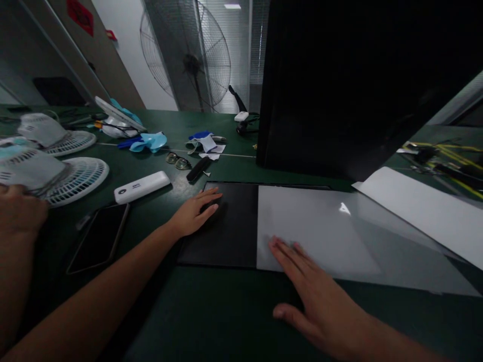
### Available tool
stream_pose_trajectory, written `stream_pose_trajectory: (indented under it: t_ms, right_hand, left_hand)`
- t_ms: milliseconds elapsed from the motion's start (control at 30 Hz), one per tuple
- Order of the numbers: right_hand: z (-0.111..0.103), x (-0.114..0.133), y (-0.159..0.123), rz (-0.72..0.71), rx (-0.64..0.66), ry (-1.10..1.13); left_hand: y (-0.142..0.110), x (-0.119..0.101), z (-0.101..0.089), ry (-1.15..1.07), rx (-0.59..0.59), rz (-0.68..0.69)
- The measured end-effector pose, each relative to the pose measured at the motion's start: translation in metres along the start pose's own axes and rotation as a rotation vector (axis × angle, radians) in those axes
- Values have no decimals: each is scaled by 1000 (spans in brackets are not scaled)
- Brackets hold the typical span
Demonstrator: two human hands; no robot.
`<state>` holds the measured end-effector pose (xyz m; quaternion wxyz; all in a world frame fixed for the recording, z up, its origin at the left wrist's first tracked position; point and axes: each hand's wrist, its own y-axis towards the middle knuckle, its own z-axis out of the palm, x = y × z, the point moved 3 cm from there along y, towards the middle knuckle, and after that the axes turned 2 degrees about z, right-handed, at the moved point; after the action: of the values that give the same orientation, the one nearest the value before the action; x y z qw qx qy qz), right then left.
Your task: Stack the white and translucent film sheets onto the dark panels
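Observation:
My left hand (194, 213) lies flat and open on the left edge of a black flat panel (230, 231) that rests on the green table (211, 311). A translucent white film sheet (320, 226) covers the right part of the panel. My right hand (313, 296) is open, fingers stretched out, with its fingertips pressing the film's near left corner. Neither hand grips anything.
A big dark screen (350, 85) stands behind the panel. A white sheet (426, 211) lies at right. A phone (100, 236), a white power bank (141, 186), glasses (178, 161) and small white fans (56, 171) lie at left. Another person's hand (18, 216) is at far left.

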<state>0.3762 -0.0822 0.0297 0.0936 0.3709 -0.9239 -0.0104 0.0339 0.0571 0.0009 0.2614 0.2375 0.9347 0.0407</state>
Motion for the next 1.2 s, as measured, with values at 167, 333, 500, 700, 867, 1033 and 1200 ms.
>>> stream_pose_trajectory:
  t_ms: [167,333,500,700,867,1033,1200]
  right_hand:
    - [-13,-1,1,-118,-277,-123]
    - [9,-40,1,199,-160,-267]
    - [14,-38,9,-54,52,-82]
    - [11,-24,11,-208,-32,-147]
    - [18,-34,8,-51,-269,-314]
    - [20,-35,9,-152,-220,-294]
    - [15,-35,11,-199,-151,-233]
  left_hand:
    - [-2,2,-2,7,13,22]
    - [-4,1,-5,-4,-10,36]
    - [-4,4,-7,-48,-43,44]
    - [-2,4,-3,-29,25,48]
    - [-1,-4,-2,27,79,93]
    - [0,-2,-3,57,91,106]
    - [2,-1,-1,85,138,104]
